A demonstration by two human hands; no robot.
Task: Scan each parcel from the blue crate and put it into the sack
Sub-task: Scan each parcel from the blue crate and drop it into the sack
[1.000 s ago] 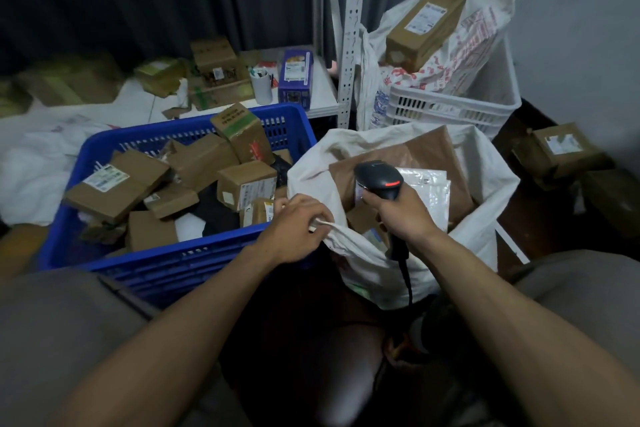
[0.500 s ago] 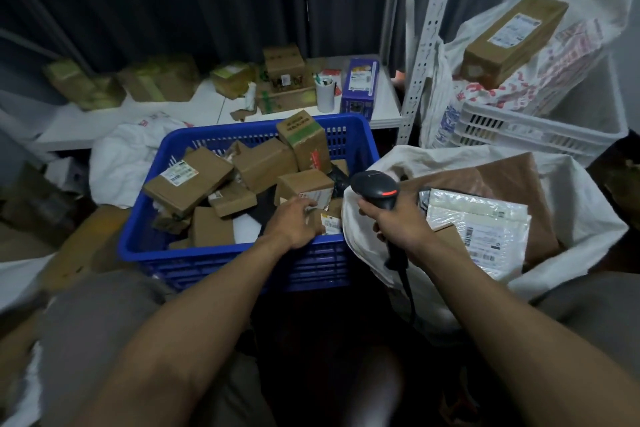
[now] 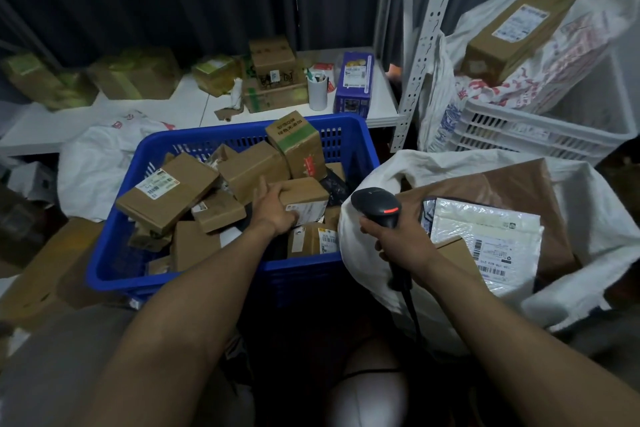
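Head view: left hand fingers curled round small brown box, right-near part of blue crate. Right hand fingers wrapped round scanner grip, just right of crate. Lift box clear, turn its white label to scanner, then drop it in sack right of crate. Label print unreadable. Green-taped box behind has characters, illegible.

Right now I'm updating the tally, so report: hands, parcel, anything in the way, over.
Left hand grips small box inside blue crate. Right hand holds scanner beside sack. Box hemmed by neighbouring parcels; sack mouth open.
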